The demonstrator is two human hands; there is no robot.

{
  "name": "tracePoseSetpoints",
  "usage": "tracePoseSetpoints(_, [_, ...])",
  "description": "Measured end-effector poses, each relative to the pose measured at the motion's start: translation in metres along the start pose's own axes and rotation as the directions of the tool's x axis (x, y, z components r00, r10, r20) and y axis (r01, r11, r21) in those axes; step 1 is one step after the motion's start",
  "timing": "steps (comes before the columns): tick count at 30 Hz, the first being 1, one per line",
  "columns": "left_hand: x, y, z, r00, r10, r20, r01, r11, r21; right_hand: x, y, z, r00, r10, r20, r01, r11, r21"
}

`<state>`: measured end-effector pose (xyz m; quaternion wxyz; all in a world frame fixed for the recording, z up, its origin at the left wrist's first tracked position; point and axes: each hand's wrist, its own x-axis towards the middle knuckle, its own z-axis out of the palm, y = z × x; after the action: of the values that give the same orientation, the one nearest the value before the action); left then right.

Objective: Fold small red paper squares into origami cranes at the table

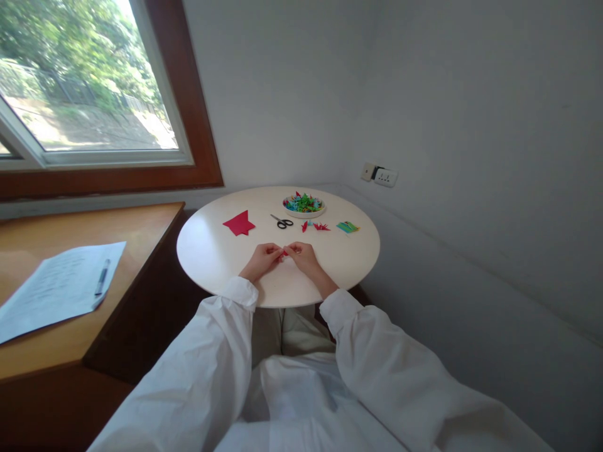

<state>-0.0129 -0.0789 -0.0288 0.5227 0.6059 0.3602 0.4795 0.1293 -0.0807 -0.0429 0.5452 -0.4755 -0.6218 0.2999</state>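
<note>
Both my hands rest on the round white table, fingertips meeting. My left hand and my right hand are closed in a pinch on a small red piece of paper between them; most of it is hidden by the fingers. Farther back lie a red paper sheet, black scissors, small red folded paper figures and a green-blue paper stack. A white bowl holds several colourful folded paper pieces.
A wooden desk at the left carries white paper and a pen. A window sits above it. Wall sockets are behind the table. White walls close in on the right.
</note>
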Motion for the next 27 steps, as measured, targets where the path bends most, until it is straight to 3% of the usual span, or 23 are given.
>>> tracePoseSetpoints(6, [0.0002,0.0013,-0.0009,0.998,0.001,-0.068,-0.004,0.999,-0.035,-0.001,-0.0026,0.0002,0.998,0.011,0.064,-0.011,1.0,0.001])
tracePoseSetpoints(27, [-0.0026,0.0054,0.0018,0.997,-0.045,-0.068,0.043,0.999,-0.024,-0.0022,0.0012,-0.0026,0.989,0.017,0.148,-0.005,0.997,-0.075])
